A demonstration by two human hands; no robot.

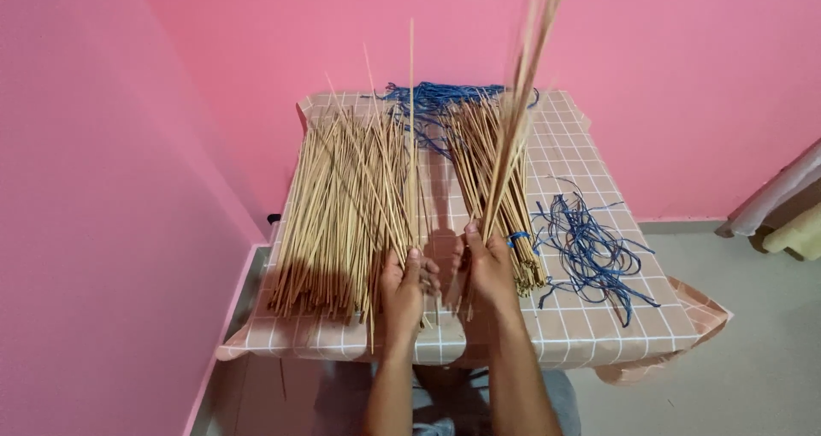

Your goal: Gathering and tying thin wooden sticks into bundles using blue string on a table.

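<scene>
We are gathering thin tan sticks: our right hand (489, 269) grips a raised bunch of thin tan sticks (517, 111), and our left hand (405, 286) pinches a single long tan stick (411, 128) above the loose pile of tan sticks (342, 205) on the checked tablecloth (581, 316). Next, we judge, this stick joins the bunch, calling for a steady grip.

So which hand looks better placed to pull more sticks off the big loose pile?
Probably the left hand. It sits right at the near end of the loose pile and grips only a few sticks. The right hand is full, holding a raised bunch farther from that pile.
</scene>
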